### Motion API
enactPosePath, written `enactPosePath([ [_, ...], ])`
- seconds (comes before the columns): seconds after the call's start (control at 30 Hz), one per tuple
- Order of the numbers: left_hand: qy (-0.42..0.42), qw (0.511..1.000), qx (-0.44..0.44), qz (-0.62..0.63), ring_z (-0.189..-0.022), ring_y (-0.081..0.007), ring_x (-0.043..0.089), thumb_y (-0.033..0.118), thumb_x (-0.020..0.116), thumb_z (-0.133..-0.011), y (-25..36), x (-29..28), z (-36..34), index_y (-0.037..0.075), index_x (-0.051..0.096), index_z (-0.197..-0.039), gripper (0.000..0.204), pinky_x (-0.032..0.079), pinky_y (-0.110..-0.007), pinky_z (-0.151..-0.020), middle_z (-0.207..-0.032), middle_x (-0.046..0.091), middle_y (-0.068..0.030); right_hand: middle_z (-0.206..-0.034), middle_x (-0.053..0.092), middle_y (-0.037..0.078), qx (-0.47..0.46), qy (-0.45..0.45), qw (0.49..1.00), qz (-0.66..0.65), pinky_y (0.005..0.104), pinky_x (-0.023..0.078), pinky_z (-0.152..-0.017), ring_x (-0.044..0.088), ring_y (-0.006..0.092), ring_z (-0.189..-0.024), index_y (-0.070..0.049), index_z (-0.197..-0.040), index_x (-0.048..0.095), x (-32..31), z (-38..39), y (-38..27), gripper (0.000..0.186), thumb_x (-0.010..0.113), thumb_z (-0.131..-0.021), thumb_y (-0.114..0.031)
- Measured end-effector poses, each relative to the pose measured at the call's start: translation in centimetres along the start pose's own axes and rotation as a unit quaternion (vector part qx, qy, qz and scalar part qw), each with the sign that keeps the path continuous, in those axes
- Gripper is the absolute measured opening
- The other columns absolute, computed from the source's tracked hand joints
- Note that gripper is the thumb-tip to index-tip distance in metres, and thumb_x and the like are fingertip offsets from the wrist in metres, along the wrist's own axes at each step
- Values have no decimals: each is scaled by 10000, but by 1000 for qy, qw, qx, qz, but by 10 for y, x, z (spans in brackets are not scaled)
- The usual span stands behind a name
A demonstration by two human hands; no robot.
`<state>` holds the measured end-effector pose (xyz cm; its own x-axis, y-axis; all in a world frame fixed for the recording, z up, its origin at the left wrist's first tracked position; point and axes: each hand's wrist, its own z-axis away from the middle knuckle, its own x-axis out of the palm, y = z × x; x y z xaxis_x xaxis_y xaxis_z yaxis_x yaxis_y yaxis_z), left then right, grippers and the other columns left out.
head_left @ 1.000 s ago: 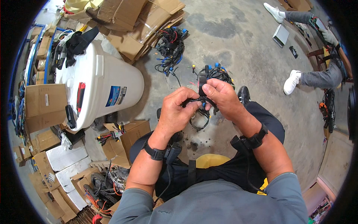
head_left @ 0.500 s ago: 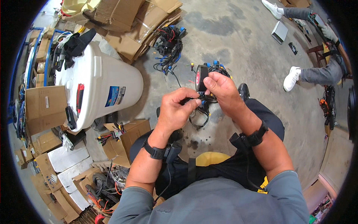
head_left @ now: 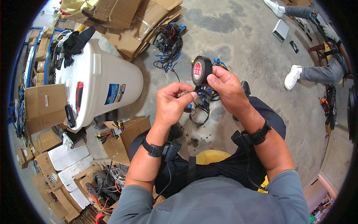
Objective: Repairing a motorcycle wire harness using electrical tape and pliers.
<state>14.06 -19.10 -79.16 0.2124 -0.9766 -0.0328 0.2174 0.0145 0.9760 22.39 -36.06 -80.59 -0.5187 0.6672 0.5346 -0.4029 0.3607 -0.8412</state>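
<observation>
A roll of black electrical tape (head_left: 201, 71) with a red and white label in its core is gripped by my right hand (head_left: 230, 91), thumb on the near side. My left hand (head_left: 170, 103) is closed in a pinch on a black cable (head_left: 201, 92), just below the roll; the exact spot between its fingertips is partly hidden. Beneath both hands hangs or lies a bundle of dark cables with blue connectors, including a black cable loop (head_left: 201, 116). How much of it rests on the floor I cannot tell.
A large white plastic tub (head_left: 128, 80) stands at left, near flattened cardboard (head_left: 128, 31). Another cable tangle (head_left: 169, 46) lies on the floor ahead. An open cardboard box (head_left: 130, 136) is by my left leg. At far right, another person's leg (head_left: 320, 75) extends inward.
The tape roll has turned, so its labelled side faces more toward view, and it has risen slightly. My left hand has shifted a little left, its index finger straighter.
</observation>
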Motion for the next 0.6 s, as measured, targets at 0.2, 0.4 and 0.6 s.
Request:
enactPosePath([
  [0.2, 14, 996, -29, 86, -497, -39, 488, -9, 663, -815, 2, 4, -4, -2, 610, -1012, 204, 370, -184, -438, -812, 702, -118, -1079, 619, 24, -12, -12, 1000, -7, 251, 439, -901, 547, 79, -984, 25, -1172, 570, 0, 1, -2, 301, 560, -974, -202],
  [0.4, 0, 986, -76, 146, -446, -41, 479, -9, 627, -813, 1, 3, -7, 3, 577, -1063, 255, 356, -189, -380, -837, 714, -134, -1066, 624, 41, 0, -34, 999, -28, 255, 439, -906, 554, 89, -970, 26, -1159, 570, 1, 0, -8, 278, 565, -929, -130],
  [0.6, 54, 982, -65, 168, -413, -36, 430, -14, 649, -802, -1, -1, -10, -18, 547, -1193, 405, 299, -189, -358, -866, 705, -131, -1045, 612, 14, 18, -17, 999, 25, 242, 428, -864, 534, 73, -948, 19, -1163, 567, 0, 2, -6, 377, 542, -793, -49],
])
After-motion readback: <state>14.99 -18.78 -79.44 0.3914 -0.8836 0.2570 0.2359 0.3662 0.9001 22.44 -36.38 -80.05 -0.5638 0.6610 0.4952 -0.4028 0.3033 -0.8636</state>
